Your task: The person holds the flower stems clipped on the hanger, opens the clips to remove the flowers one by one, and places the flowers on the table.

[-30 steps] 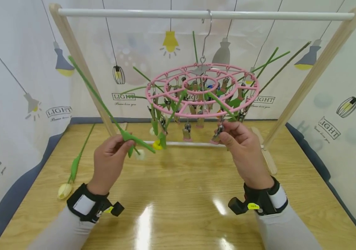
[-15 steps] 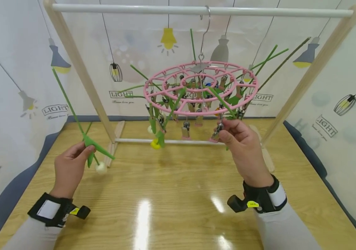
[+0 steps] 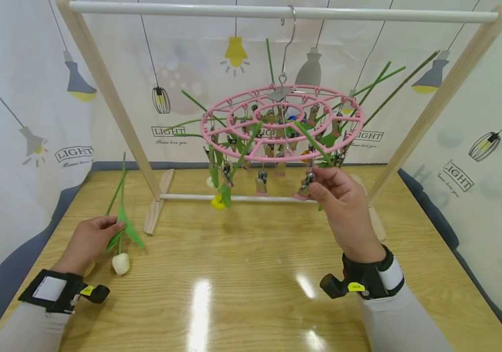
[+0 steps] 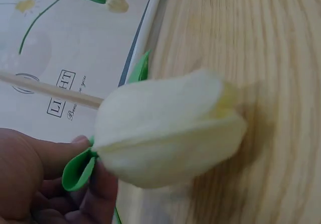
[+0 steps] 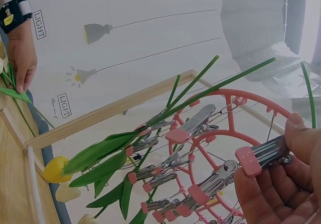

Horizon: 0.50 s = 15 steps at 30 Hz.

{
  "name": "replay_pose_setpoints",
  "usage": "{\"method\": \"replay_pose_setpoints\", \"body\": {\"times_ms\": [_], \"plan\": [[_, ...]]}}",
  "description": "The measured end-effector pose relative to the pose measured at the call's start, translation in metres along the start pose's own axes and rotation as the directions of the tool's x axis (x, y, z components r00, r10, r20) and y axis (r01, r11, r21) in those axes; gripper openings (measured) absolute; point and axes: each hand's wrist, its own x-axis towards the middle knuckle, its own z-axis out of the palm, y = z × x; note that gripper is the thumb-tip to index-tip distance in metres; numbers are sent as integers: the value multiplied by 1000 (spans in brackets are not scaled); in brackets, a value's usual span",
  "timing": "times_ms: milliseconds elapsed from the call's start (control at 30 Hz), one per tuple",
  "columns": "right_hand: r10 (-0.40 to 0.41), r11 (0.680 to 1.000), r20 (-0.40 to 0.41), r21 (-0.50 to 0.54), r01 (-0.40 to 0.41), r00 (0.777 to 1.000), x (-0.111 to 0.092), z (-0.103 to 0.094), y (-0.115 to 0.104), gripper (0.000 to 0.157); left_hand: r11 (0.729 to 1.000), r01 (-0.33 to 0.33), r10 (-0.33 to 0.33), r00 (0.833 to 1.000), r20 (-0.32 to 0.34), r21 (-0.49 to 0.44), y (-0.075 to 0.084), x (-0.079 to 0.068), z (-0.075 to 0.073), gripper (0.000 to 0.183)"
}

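My left hand (image 3: pixel 94 238) pinches the green stem of a white tulip (image 3: pixel 121 264) low over the left side of the table. In the left wrist view the creamy bloom (image 4: pixel 170 128) fills the middle, thumb and fingers at its leaves. A second tulip lies there, its bloom partly hidden behind the hand. My right hand (image 3: pixel 343 208) pinches a metal clip (image 3: pixel 306 186) at the front of the pink hanger (image 3: pixel 273 159). Seen from the right wrist, that clip (image 5: pixel 263 156) has pink tips, with thumb and fingers around its handle end.
The round hanger hangs by a hook (image 3: pixel 292 34) from a white rail (image 3: pixel 189 11) on a wooden stand (image 3: pixel 110 98). Several flowers, a yellow tulip (image 3: pixel 218 201) among them, hang upside down from its clips, their green stems sticking outward. A lower bar (image 3: pixel 180 197) joins the stand's feet.
My left hand has carried the white tulip left and down, away from the hanger to beside the lying one. The right hand stays at the same clip.
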Motion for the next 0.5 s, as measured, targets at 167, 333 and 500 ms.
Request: {"method": "replay_pose_setpoints", "body": {"times_ms": [167, 333, 500], "plan": [[-3, 1000, 1, 12, 3, 1000, 0, 0, 1, 23, 999, 17, -21, 995, 95, 43, -8, 8, -1, 68], [7, 1000, 1, 3, -7, 1000, -1, 0, 1, 24, 992, -3, -10, 995, 103, 125, -15, 16, 0, 64], [8, 1000, -11, -11, -9, 1000, -1, 0, 0, 25, 981, -42, 25, 996, 90, 190, -19, 19, 2, 59]]}}
